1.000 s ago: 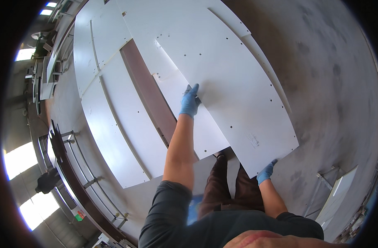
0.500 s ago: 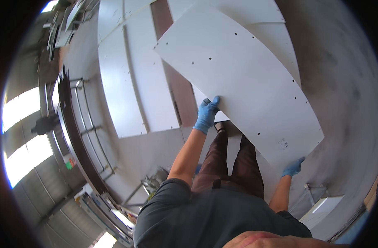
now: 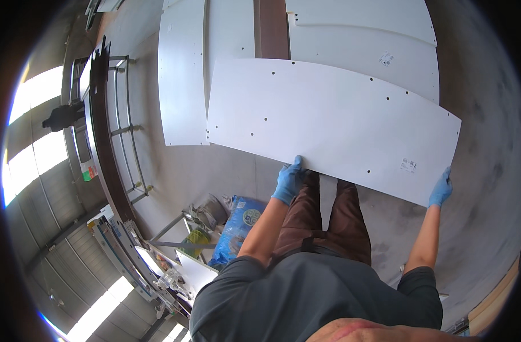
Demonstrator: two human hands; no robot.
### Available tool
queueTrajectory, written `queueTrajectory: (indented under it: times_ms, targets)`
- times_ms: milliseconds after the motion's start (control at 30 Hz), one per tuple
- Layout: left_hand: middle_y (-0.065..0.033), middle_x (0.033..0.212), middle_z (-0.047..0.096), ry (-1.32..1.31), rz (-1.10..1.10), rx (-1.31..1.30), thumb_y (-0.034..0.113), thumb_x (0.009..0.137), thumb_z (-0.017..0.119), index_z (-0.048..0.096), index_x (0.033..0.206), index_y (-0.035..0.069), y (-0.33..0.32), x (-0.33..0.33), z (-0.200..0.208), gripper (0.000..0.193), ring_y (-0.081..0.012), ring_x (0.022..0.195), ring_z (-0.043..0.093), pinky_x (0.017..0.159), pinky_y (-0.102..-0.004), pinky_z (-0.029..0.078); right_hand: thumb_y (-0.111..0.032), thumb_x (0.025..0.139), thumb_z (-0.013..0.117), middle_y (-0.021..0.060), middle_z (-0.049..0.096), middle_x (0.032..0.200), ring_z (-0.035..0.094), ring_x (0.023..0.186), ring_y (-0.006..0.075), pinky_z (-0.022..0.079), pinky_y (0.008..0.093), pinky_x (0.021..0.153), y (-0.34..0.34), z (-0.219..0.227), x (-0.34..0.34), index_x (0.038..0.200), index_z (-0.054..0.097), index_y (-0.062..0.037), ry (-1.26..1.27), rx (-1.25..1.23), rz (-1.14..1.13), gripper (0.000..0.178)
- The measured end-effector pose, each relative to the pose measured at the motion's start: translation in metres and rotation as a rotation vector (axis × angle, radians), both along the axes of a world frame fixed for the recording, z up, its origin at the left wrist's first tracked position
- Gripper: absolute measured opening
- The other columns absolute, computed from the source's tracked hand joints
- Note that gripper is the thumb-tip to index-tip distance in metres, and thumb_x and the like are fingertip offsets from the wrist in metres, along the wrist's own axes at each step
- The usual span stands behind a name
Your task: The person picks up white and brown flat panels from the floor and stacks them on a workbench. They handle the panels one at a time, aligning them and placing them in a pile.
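A large white panel [image 3: 329, 114] with several dark round holes and a small printed label near its right end is held up in front of me, its long side running across my view. My left hand [image 3: 289, 180], in a blue glove, grips the near long edge left of the middle, thumb on top and the other fingers partly hidden. At the panel's right end my right hand [image 3: 442, 188], gloved in blue too, is closed round the near corner. Both hands' fingertips under the panel are out of sight.
Beyond lie more white panels [image 3: 183, 85] and a brown strip [image 3: 272, 28]. To the left runs a long dark-edged bench [image 3: 109, 154] beside a metal frame [image 3: 120, 128]. A blue sack [image 3: 237, 228] and a yellow-green bucket [image 3: 196, 240] stand at lower left.
The panel has turned from a steep diagonal to lie nearly crosswise, its far left end swinging down toward me. My right hand has moved up and outward with it; both hands keep their grip.
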State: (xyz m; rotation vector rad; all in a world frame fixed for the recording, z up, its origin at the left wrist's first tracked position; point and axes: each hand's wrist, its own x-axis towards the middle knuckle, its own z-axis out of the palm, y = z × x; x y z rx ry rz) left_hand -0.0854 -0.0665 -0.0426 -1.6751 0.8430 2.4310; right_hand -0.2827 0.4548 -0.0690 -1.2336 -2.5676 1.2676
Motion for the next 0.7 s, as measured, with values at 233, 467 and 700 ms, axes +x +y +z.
queueTrajectory:
  times_ms: [233,467,700]
  targets:
    - [-0.0097,0.124,0.067,0.052,0.040,0.078,0.026,0.103,0.065,0.054,0.136,0.010,0.014,0.043,-0.072,0.039,-0.0325,0.097,0.070,0.087,-0.0424,0.058,-0.058,0.097,0.064,0.0130,0.077,0.086,0.066,0.075,0.0186,0.054,0.0360,0.072,-0.001,-0.017,-0.030,0.096,0.077,0.0068,0.092,0.154,0.160,0.066]
    - [-0.0135,0.107,0.072,0.146,-0.866,-0.711,0.031,0.106,0.061,0.059,0.122,0.000,-0.006,0.080,-0.130,0.035,-0.0276,0.102,0.069,0.094,-0.0375,0.058,-0.069,0.098,0.046,0.0229,0.073,0.090,0.072,0.083,0.0403,0.054,0.0471,0.070,-0.001,-0.041,-0.055,0.094,0.078,-0.0072,-0.181,0.453,0.372,0.070]
    - [-0.0113,0.115,0.072,-0.144,0.003,0.166,0.030,0.099,0.071,0.062,0.124,0.006,-0.001,0.024,-0.087,0.036,-0.0309,0.107,0.068,0.098,-0.0434,0.057,-0.061,0.098,0.045,0.0225,0.073,0.091,0.071,0.091,0.0442,0.056,0.0523,0.077,-0.021,-0.036,-0.081,0.088,0.078,-0.0096,-0.237,0.642,0.461,0.061]
